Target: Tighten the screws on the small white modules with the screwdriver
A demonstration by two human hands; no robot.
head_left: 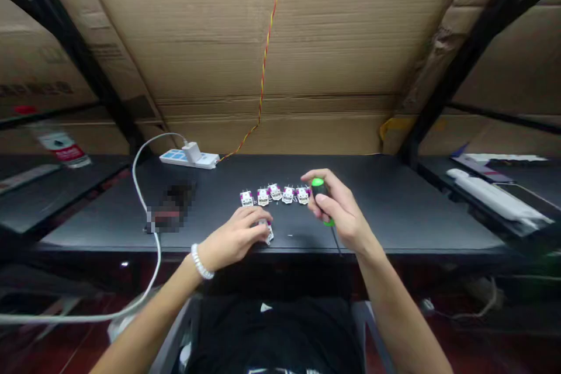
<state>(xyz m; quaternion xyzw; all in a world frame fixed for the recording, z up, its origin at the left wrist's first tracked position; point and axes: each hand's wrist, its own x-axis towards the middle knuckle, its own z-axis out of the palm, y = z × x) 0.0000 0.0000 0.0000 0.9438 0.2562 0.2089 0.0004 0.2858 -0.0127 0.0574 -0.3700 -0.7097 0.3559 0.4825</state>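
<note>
Brown corrugated cardboard walls (pixel 342 58) stand behind the black surface (pixel 385 204), between black metal shelf posts (pixel 465 64); below lies dark red floor (pixel 65 356).

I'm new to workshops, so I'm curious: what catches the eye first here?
Probably the green-and-black screwdriver in the right hand, over the front of the black tabletop. Next, the row of five small white-and-purple parts near the middle, with another white part at the left hand. Then the red-and-yellow cord, running down before the cardboard to the white power strip.

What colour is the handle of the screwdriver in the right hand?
Black with bright green; the screwdriver handle shows in the head view.
</note>
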